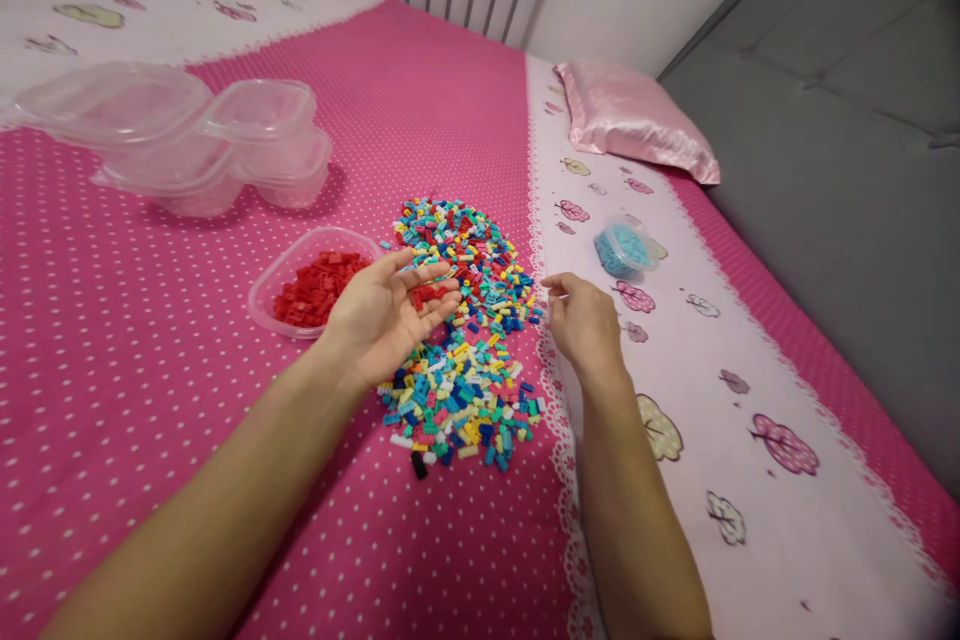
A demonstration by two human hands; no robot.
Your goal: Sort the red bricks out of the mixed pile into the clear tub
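Observation:
My left hand point(390, 315) is turned palm up over the pile, its fingers slightly curled around a few small red toy bricks point(429, 295). Beneath and around it spreads a heap of mixed-colour toy bricks point(465, 400). Just left of that hand sits a clear plastic tub point(264, 295) holding many red bricks point(319, 285). My right hand point(589, 320) hovers at the right edge of the heap, thumb and fingers drawn together. Whether anything is between those fingertips cannot be made out.
A small clear tub of light blue bricks point(626, 248) stands right of the heap. Stacked clear plastic containers point(262, 135) are at the back left. A pink pillow point(634, 120) lies near the grey headboard point(832, 120). Everything rests on a pink dotted bedspread point(172, 370).

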